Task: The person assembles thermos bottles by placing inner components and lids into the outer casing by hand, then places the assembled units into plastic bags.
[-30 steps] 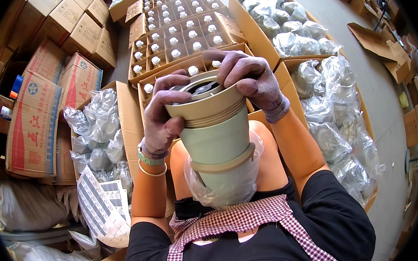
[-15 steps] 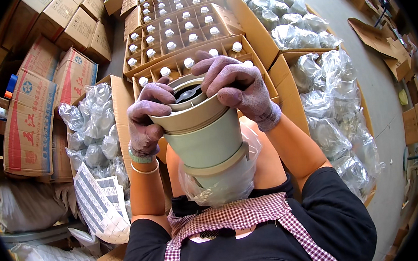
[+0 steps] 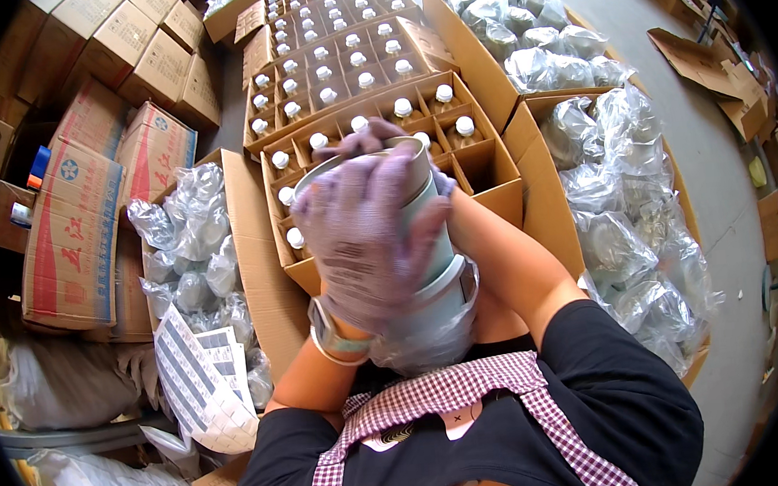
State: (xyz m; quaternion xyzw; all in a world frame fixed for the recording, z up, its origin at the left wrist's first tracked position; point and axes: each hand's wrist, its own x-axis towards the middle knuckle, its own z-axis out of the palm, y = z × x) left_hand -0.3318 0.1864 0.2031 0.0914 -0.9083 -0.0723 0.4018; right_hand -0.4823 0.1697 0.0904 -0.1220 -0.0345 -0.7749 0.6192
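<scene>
A pale green cylindrical container (image 3: 427,231) with a beige rim stands tilted in front of my body. Clear plastic film (image 3: 426,342) covers its lower end. My left hand (image 3: 356,236), in a purple-grey work glove, lies closed around the container's near left side, its back toward me. My right hand (image 3: 372,138), gloved alike, reaches round the far side, with fingers curled at the top rim; most of it is hidden behind the container and my left hand. The container's opening is mostly covered by my hands.
Ahead, a divided carton (image 3: 494,184) holds white-capped bottles, with more such cartons beyond. Cartons of plastic-wrapped items stand right (image 3: 530,172) and left (image 3: 257,253). Printed sheets (image 3: 203,376) lie on the left one. Stacked boxes (image 3: 73,236) rise at far left.
My left hand has moved from the rim down over the container's near side. My right hand has shifted round behind it. The container's top opening, visible before, is now mostly covered.
</scene>
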